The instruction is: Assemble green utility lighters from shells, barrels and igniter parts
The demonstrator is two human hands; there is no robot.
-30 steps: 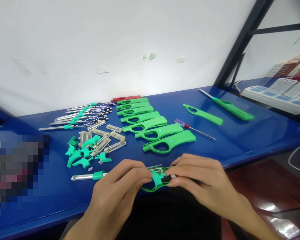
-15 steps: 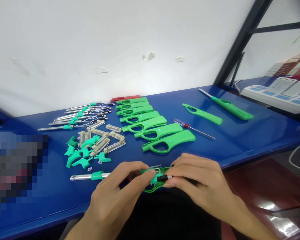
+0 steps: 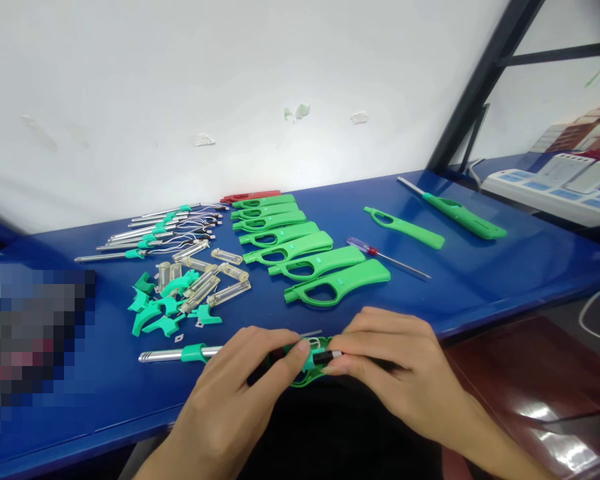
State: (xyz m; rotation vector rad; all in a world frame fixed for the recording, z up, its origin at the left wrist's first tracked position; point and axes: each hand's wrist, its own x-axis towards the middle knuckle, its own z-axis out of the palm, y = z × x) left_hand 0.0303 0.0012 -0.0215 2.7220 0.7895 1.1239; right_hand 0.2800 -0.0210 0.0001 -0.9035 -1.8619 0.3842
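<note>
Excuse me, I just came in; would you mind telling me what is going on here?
A person is handling an open green shell at the blue table's near edge. The left hand has its thumb on a teal part; the right hand has a black piece at its fingertips. More green shells lie beyond.

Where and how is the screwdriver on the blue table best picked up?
Probably by the thicker handle, coming down from above and pinching across it. The screwdriver lies flat, its thin shaft slanting right toward the person, and a green shell ends close to the handle's near side.
</note>
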